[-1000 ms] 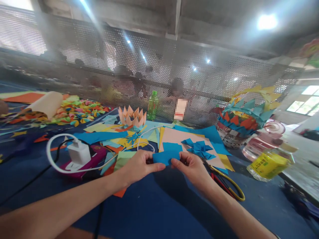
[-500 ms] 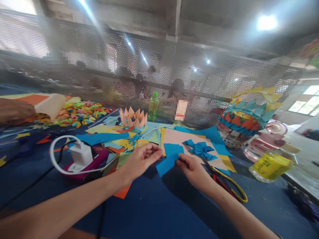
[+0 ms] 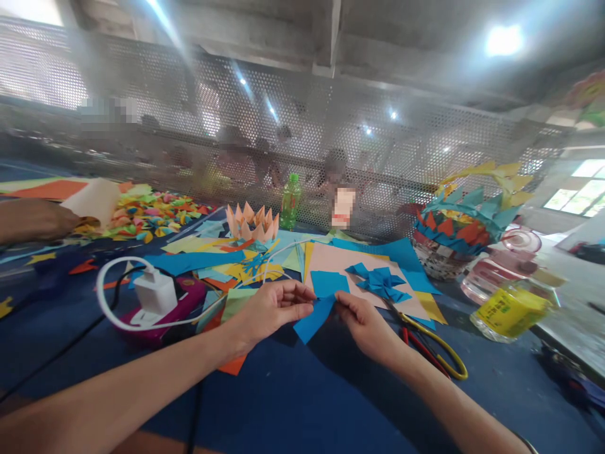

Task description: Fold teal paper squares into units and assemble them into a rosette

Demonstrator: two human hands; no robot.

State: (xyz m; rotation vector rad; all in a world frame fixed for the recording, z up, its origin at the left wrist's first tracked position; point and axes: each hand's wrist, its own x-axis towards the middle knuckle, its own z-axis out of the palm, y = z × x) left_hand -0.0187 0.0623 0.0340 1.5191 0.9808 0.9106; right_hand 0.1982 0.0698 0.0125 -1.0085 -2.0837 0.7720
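Between my two hands a small piece of blue paper (image 3: 312, 323) hangs at a slant above the table. My left hand (image 3: 281, 304) has its thumb and fingers closed at the paper's left edge. On the right edge, the fingertips of my right hand (image 3: 363, 320) pinch the same piece. Just behind it a blue paper square (image 3: 329, 283) lies on a pale pink sheet (image 3: 331, 255). Several folded blue pieces (image 3: 380, 282) are heaped on that sheet. Scissors (image 3: 437, 347) with yellow and red handles rest by my right forearm.
To the left sits a purple power strip (image 3: 191, 296) with a white charger (image 3: 155, 293) and looping cable. A peach paper ring (image 3: 253, 226), a green bottle (image 3: 290, 203), a paper basket (image 3: 442, 255) and a yellow-labelled bottle (image 3: 513, 313) stand around. Another person's hand (image 3: 40, 221) is far left.
My left hand has moved slightly and its thumb and fingers have come together at the blue paper's edge. The paper's lower part has tilted and shifted a little downward.
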